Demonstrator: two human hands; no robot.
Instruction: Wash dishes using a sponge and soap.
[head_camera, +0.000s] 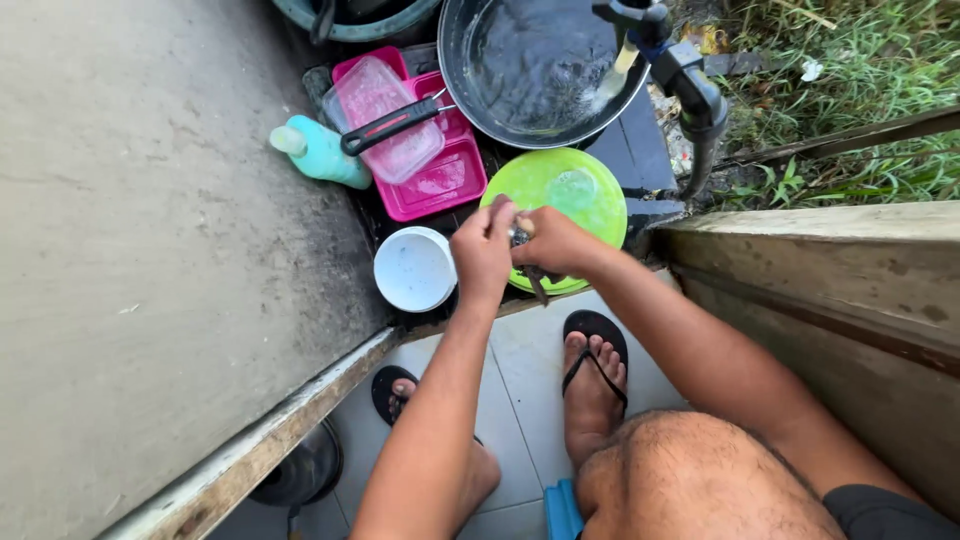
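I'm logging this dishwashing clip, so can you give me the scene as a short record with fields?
setting: outdoor wash spot beside a concrete wall
left hand: gripping a small metal utensil
right hand: on the same utensil
below hands: green plate
nearby: white bowl, pink trays, teal bottle
water: tap over a dark basin
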